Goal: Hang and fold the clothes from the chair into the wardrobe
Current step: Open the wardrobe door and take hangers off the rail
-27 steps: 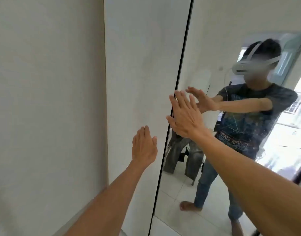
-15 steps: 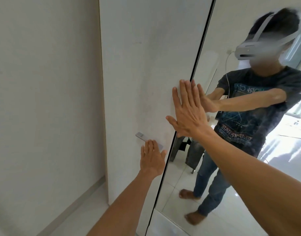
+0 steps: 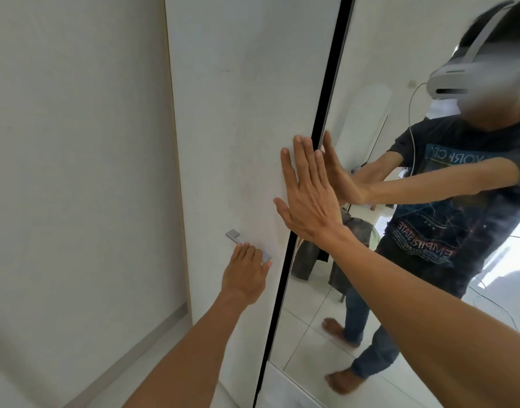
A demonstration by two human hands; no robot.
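Two hands touch the wardrobe door (image 3: 252, 113): our right hand (image 3: 308, 201) flat, empty; our left hand (image 3: 245, 275) on the handle (image 3: 233, 235), grip unclear. The clothes (image 3: 358, 232) lie mirrored on the chair (image 3: 342, 294); pulling with loose fingers, we may slip.

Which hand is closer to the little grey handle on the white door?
Left. The left hand has its fingers right on the handle. The right hand is higher up and further right, held flat where the white door meets the mirror.
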